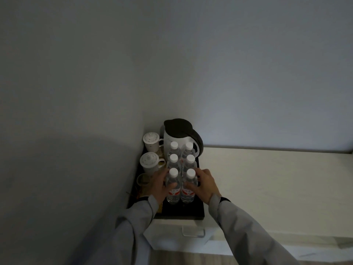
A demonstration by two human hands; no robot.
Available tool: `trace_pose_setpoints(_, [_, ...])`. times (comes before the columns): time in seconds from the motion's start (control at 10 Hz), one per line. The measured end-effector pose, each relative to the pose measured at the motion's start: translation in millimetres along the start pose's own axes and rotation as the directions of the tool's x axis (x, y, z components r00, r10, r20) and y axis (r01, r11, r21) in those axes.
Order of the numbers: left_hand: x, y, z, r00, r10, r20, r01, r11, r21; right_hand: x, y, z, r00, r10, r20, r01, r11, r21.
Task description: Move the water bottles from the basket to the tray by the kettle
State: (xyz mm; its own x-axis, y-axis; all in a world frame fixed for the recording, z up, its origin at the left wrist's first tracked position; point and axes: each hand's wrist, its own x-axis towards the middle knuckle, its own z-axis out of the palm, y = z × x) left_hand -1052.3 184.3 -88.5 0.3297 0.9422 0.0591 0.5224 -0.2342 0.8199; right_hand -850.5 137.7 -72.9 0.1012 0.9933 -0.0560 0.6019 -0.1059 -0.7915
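- Head view, lower centre of the frame: six water bottles [181,169] stand upright in two rows on the black tray [181,214], directly in front of the kettle [180,135], which sits at the far end of the tray.
- The left hand [162,185] wraps around the nearest left bottle [173,185]; its fingers are curled on the side of that bottle.
- The right hand [203,185] holds the nearest right bottle [188,185] in the same way, fingers closed around its body.
- Left of the bottles, two lidded cups [150,150] and a small glass [142,179] stand close by. The basket is not visible here.
- Risk, in my judgement: the bottles are tall and touch each other, so a push while the hands let go may tip the row like dominoes.
- Also, the left hand is just beside the cups and the glass; pulling it back sideways may knock them.
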Motion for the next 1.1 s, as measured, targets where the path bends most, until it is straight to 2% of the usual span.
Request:
trace_pose_setpoints(0.3, [-6, 8, -4, 0.999, -0.024, 0.034, 0.021, 0.997, 0.078, 1, -7, -4, 0.999, 0.035, 0.027, -0.034, 0.998, -0.046])
trace_pose_setpoints(0.8, [-4, 26, -18, 0.996, -0.017, 0.083, 0.001, 0.981, 0.192, -3, -22, -14, 1.0, 0.013, 0.023, -0.011, 0.997, -0.079])
trace_pose_setpoints(0.9, [-4, 36, -21, 0.998, 0.015, 0.063, -0.03, 0.97, 0.243, -6, -26, -18, 0.999, 0.003, 0.037, 0.0, 0.998, -0.07])
trace_pose_setpoints(1.0, [3, 43, -22, 0.999, -0.009, 0.043, -0.004, 0.955, 0.296, -5, -30, -24, 0.999, -0.028, 0.042, 0.032, 0.994, -0.108])
trace_pose_setpoints(1.1, [13, 52, -30, 0.999, 0.029, -0.022, -0.019, 0.927, 0.374, -1, -35, -36, 0.999, -0.04, 0.012, 0.041, 0.989, -0.142])
